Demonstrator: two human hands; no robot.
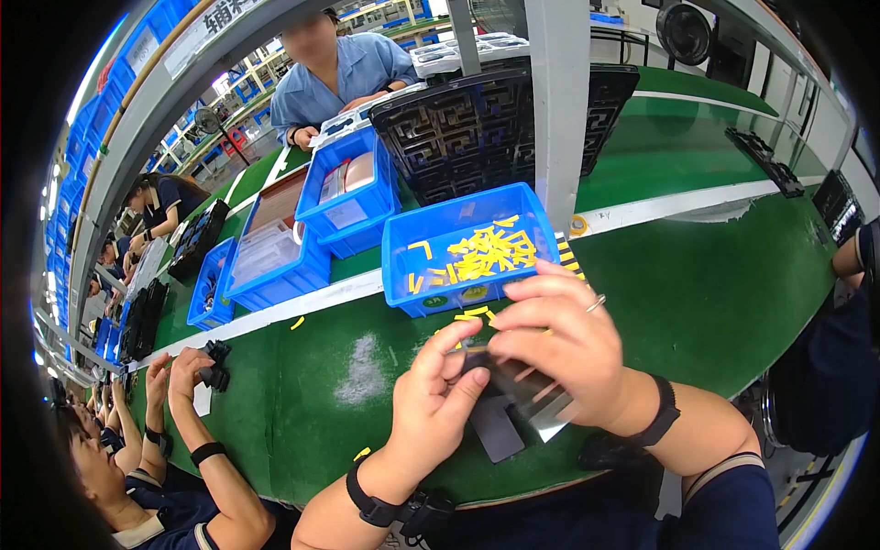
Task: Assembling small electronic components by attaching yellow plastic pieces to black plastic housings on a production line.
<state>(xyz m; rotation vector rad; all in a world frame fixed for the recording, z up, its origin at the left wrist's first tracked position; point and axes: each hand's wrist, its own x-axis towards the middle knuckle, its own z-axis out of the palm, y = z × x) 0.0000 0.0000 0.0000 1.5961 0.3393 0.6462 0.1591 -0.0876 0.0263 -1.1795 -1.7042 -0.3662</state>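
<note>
Between my hands is a thin, dark, glossy piece (543, 401) with a see-through, shiny lower corner; it is smeared by motion and its exact kind does not show. My left hand (433, 390) pinches its left end between thumb and fingers. From above, my right hand (573, 335), with a ring on one finger, has its fingertips closed at the piece's upper edge, partly hiding it. Below them a flat dark grey rectangular piece (497, 429) lies on the green table. Just beyond my hands, a blue bin (403, 291) holds many small yellow strips (490, 252).
More blue bins (353, 197) stand at the back left. Black moulded trays (458, 128) lean by a grey post (561, 110). Loose yellow strips (475, 316) lie before the bin. A co-worker's hands (183, 371) work at left; another person (335, 78) sits across.
</note>
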